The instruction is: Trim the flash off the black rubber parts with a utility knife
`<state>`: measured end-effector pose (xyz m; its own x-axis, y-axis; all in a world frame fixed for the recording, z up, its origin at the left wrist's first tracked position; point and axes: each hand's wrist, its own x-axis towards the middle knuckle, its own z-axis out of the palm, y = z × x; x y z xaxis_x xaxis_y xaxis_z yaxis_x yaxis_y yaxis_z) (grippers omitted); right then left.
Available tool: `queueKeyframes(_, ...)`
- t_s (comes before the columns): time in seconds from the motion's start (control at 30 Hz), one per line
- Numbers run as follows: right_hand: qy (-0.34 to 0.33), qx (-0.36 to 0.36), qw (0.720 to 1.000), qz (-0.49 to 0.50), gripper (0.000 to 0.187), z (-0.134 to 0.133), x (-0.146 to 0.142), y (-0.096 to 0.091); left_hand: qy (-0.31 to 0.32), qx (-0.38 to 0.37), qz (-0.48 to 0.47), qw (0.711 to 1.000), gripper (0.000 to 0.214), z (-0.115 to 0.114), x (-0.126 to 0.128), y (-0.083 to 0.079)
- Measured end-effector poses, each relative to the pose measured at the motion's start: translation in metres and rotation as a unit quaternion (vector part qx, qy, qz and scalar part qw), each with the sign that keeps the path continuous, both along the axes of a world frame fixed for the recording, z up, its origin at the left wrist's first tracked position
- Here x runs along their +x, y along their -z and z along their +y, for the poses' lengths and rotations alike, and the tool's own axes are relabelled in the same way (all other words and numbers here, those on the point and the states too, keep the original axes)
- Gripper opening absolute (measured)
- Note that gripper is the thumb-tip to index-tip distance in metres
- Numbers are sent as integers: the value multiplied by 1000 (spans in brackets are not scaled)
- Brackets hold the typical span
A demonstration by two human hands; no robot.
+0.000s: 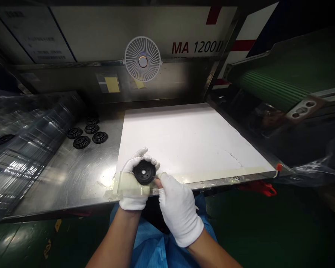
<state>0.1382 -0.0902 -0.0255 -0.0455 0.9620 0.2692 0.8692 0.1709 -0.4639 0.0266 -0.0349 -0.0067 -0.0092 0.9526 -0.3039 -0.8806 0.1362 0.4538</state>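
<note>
Forearms: the person's left forearm [114, 238] and right forearm [214, 253] reach up from the near side, over a blue garment [156, 249].
Left hand: white-gloved, this left hand [131, 186] is curled around a black disc [144, 173], holding it face up.
Right hand: also gloved, the right hand [180, 206] has its fingertips drawn narrow at the disc's near right rim; I cannot tell whether they pinch it.
Disc: above the table's near edge, by the sheet's near left corner, a pale spot at its centre.
Step in hand: close two-handed handling, I'd judge; the next move seems to call for a steady left hold and light right fingertips.
Metal table: the metal table [80, 175] carries a large white sheet [181, 137], taped along its near edge.
Far left: ribbed black parts [99, 137] cluster beside clear plastic trays [41, 145].
Far side: a round fan [143, 61] before a machine panel [100, 29] marked MA 1200.
Right: a green conveyor [276, 80].
Floor: green floor [254, 230], partly dark.
</note>
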Motion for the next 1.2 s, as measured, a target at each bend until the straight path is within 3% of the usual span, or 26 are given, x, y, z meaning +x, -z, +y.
queueKeyframes(0.27,-26,5,999,33,22,-3,-9,2,-83,-15,-1,996,14,3,9,0)
queueKeyframes(0.33,-25,1,999,33,22,-1,-8,2,-50,-3,18,999,23,1,5,0)
queueKeyframes(0.43,-30,3,999,33,22,1,-4,2,54,-2,25,998,38,-3,-3,-1)
queueKeyframes(0.5,-26,2,999,23,19,1,-1,1,66,-5,15,998,39,-5,-6,-1)
queueKeyframes(0.77,-9,-1,1000,5,20,-2,-4,-2,-31,-17,1,999,12,5,3,0)
queueKeyframes(0.93,-27,-5,999,20,22,-6,-12,1,-96,-38,-16,995,16,3,7,-2)
queueKeyframes(1.0,-31,-5,999,21,22,-6,-11,2,-67,-21,3,998,22,1,4,-1)
queueKeyframes(1.1,-26,9,999,24,22,-3,-6,1,32,0,8,999,32,-2,-1,1)
queueKeyframes(1.2,-4,16,1000,12,19,0,-1,0,30,-1,-6,1000,31,-2,-2,3)
